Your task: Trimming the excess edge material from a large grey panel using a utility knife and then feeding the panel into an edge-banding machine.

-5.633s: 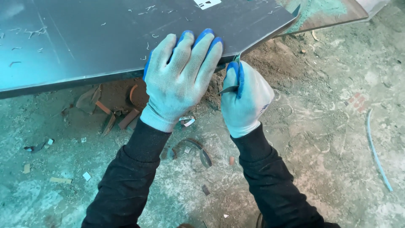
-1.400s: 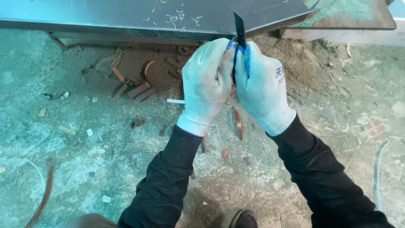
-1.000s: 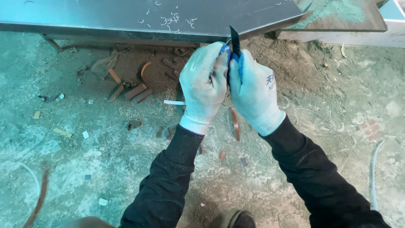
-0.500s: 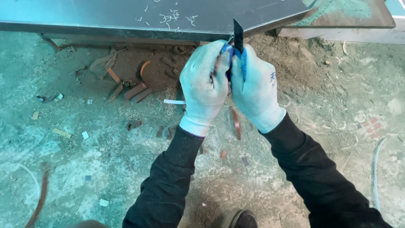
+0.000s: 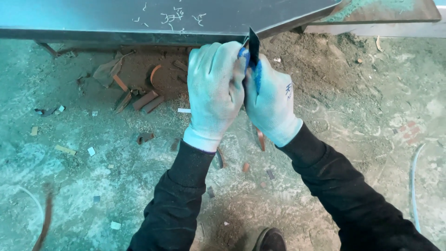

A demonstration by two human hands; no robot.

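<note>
Both of my hands wear white gloves with blue fingertips and are pressed together below the edge of a grey metal table (image 5: 139, 21). My left hand (image 5: 214, 88) and my right hand (image 5: 271, 100) both pinch a thin dark strip (image 5: 253, 44) that stands upright between them. Its tip pokes up just in front of the table edge. Black sleeves cover both arms. How far the strip reaches down between the gloves is hidden.
The dusty concrete floor (image 5: 93, 186) is strewn with sawdust, brown wood offcuts (image 5: 146, 100) and small white scraps. A white cable (image 5: 413, 186) lies at right, a rusty curved strip (image 5: 44, 223) at lower left. My shoe (image 5: 269, 239) shows at the bottom. A brown board (image 5: 390, 11) lies at top right.
Earlier my left hand lay flat on the tabletop beside my right. Both now hold the dark strip upright below the edge. Over the last second they barely moved.
</note>
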